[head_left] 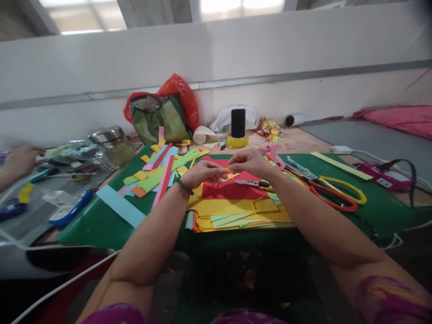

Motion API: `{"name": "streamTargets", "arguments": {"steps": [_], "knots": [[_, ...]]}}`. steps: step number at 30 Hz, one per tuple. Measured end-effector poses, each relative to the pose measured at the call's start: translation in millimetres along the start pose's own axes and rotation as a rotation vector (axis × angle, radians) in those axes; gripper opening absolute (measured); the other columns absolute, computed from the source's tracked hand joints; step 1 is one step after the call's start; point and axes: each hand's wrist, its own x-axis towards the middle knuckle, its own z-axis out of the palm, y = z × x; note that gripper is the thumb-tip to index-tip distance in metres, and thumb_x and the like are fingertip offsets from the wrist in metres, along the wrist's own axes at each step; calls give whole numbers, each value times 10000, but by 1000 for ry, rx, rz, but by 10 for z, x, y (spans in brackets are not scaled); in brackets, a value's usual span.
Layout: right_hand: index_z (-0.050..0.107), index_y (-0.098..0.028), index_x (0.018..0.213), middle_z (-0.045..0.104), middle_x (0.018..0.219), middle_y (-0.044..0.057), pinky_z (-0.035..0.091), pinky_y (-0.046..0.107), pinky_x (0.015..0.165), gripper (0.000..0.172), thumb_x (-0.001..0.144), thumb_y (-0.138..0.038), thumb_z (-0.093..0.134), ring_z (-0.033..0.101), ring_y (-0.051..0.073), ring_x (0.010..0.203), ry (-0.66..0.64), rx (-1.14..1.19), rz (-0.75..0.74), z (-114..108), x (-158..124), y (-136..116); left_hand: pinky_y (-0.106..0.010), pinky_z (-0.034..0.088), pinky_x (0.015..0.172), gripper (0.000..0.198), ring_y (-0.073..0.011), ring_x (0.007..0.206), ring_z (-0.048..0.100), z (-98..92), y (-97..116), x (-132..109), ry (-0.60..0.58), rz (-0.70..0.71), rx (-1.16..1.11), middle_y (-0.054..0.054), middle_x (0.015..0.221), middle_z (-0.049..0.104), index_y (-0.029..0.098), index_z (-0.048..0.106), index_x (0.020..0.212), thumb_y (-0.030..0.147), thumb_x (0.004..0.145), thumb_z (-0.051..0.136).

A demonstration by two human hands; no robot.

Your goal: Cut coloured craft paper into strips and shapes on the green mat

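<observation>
My left hand [206, 173], with a dark green beaded bracelet at the wrist, is pinched on a small yellow paper piece [227, 170]. My right hand [248, 162] meets it from the other side, its thumb and fingers closed at the same small piece. Both hands are above a red paper sheet [216, 191], which lies on a stack of yellow and other coloured paper [222, 208]. A utility knife [253, 184] rests on the red sheet, just below my right hand. Coloured paper strips [151, 180] are piled left of my left hand.
Scissors with red and yellow handles [337, 193] and a pink glue gun [275, 157] lie right on the green mat [91, 222]. Behind stand a phone [238, 122], yellow tape [237, 141], a green bag [160, 119] and a glass jar [114, 148]. Another person's hand [23, 161] is far left.
</observation>
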Motion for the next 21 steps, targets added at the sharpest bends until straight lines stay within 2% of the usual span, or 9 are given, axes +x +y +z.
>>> {"name": "streamTargets", "arguments": {"steps": [7, 11, 16, 21], "knots": [[733, -158, 699, 699, 606, 19, 504, 245, 511, 218, 584, -337, 782, 626, 141, 543, 6, -34, 12, -1, -1, 13, -228, 557, 585, 311, -156, 622, 698, 3, 0, 5, 8, -28, -4, -102, 797, 762, 130, 757, 744, 353, 571, 888], [734, -153, 709, 709, 630, 25, 536, 265, 554, 230, 590, -344, 782, 642, 151, 568, -18, -36, 20, 1, -8, 2, -228, 560, 610, 340, -157, 643, 703, -1, 0, 0, 1, -53, -2, -102, 790, 761, 124, 757, 747, 346, 535, 904], [734, -150, 720, 708, 638, 18, 553, 266, 602, 219, 614, -337, 776, 649, 145, 590, -79, -48, 30, 9, -22, -29, -258, 565, 647, 404, -173, 674, 712, 12, -10, -15, -82, -46, -27, -126, 836, 763, 115, 759, 796, 436, 579, 873], [731, -158, 737, 702, 637, 12, 555, 264, 602, 258, 620, -382, 785, 656, 144, 588, -84, -28, 51, 34, -25, -29, -268, 562, 675, 364, -167, 653, 706, 33, -13, -19, -88, 2, -60, -107, 743, 753, 105, 737, 739, 394, 573, 883]]}}
